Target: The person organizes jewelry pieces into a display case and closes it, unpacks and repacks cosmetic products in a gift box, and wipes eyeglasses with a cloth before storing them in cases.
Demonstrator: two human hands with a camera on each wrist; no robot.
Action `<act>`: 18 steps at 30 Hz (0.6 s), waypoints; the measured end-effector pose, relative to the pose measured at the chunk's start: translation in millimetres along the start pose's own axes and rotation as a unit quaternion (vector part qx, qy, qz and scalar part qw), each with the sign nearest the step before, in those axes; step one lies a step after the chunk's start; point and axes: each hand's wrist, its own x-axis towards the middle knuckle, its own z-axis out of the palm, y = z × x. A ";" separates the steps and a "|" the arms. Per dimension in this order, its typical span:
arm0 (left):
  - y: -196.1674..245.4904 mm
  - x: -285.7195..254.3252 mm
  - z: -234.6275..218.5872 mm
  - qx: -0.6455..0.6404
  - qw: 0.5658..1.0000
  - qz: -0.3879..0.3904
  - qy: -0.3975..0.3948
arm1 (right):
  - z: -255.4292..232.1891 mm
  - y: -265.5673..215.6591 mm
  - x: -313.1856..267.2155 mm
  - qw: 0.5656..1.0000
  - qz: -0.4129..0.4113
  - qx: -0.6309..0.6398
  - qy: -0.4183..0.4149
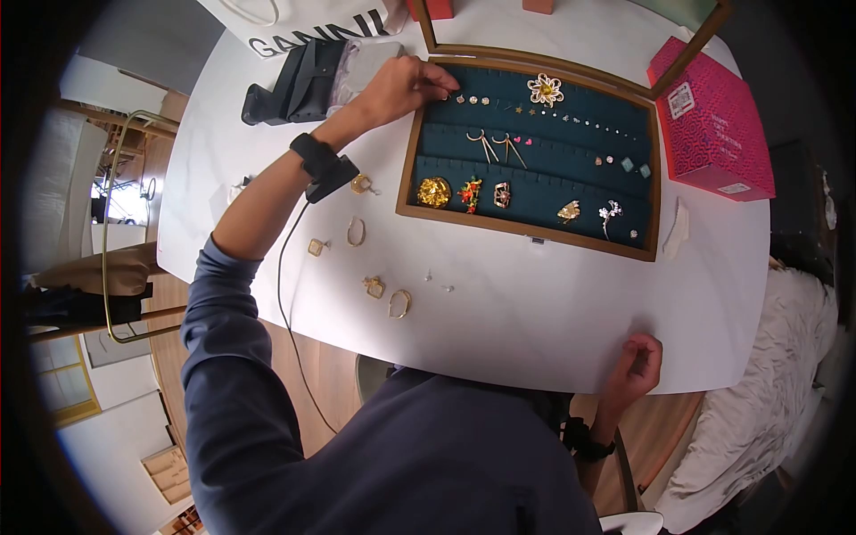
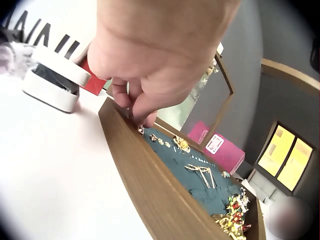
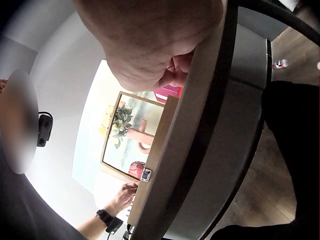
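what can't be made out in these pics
- Whether the left hand grips an earring: its own fingers cover the spot in the head and left wrist views.
- The right hand's palm: curled fingers hide most of it in the head view.
- The shape of the tiniest studs: too small in the head view.
- Fine print on the pink box: too small in the head view.
- The shopping bag's top: cut off by the head view's upper edge.
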 end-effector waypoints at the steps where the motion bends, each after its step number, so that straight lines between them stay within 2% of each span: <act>1: 3.6 0.7 0.8 0.015 1.000 -0.012 0.011 | 0.1 -0.6 0.4 1.000 -0.003 -0.003 -0.004; 3: 4.5 0.8 1.3 0.031 0.999 -0.024 0.022 | 0.4 -0.5 0.5 1.000 -0.003 -0.001 -0.004; 5: -0.2 2.5 2.0 -0.008 0.999 -0.018 0.044 | 0.4 -0.6 0.5 1.000 -0.004 0.000 -0.001; 9: -3.9 3.2 -1.1 -0.007 0.999 0.011 0.033 | 0.5 -1.4 0.0 1.000 0.006 0.002 0.000; 14: -2.9 5.6 -0.8 0.050 0.998 0.024 0.017 | -0.2 -1.7 -0.1 1.000 0.008 0.002 -0.003; 18: -3.5 7.8 2.3 0.068 0.996 0.036 0.034 | -0.6 0.1 0.2 1.000 0.008 0.003 -0.005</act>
